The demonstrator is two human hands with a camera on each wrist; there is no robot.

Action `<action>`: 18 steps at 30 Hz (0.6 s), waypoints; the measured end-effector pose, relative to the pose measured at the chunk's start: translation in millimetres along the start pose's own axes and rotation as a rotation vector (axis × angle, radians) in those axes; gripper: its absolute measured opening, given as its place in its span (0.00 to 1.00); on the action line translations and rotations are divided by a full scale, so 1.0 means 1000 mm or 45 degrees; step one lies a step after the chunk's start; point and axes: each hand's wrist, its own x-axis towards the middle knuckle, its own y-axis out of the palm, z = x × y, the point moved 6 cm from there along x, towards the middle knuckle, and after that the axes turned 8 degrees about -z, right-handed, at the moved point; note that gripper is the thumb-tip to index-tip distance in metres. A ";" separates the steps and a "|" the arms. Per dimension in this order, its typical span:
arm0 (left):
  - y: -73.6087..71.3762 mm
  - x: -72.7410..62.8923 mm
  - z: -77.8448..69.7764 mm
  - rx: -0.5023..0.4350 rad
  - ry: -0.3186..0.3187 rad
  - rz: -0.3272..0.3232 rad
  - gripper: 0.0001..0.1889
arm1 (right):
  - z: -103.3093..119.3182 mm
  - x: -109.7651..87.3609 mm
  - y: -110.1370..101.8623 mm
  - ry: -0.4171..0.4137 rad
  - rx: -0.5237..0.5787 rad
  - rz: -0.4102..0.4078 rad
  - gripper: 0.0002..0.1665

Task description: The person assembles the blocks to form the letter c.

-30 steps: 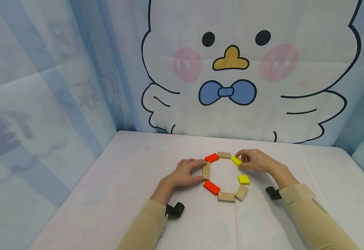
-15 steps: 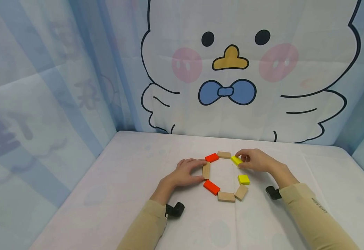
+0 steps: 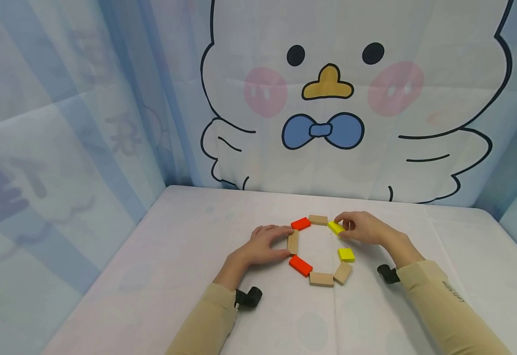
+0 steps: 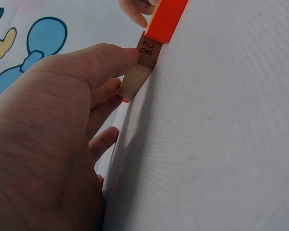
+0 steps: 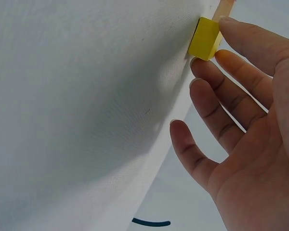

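Several small rectangular blocks, some plain wood and some coloured, lie flat in a ring on the white table. At the ring's left side my left hand (image 3: 263,245) holds a wooden block (image 3: 292,242) between thumb and fingers at its two ends. That wooden block (image 4: 147,52) bears the number 28 in the left wrist view. Across the ring, my right hand (image 3: 365,228) pinches a yellow block (image 3: 335,228), its far corner close to the back wooden block (image 3: 318,220). The right wrist view has this yellow block (image 5: 203,39) between thumb and fingertips, the other fingers spread loosely.
A second yellow block (image 3: 346,255) lies nearer me, with a gap between it and the pinched one. Wooden blocks (image 3: 321,280) and red blocks (image 3: 300,266) form the rest of the ring. Behind the table hangs a cartoon-printed curtain (image 3: 329,167).
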 end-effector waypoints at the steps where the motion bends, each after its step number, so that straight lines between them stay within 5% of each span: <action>1: 0.000 0.000 0.000 0.001 -0.001 0.002 0.32 | 0.000 0.000 0.000 -0.002 -0.001 0.000 0.21; 18: -0.003 0.001 0.000 -0.043 0.035 0.016 0.31 | -0.003 -0.009 -0.008 0.056 0.013 -0.023 0.24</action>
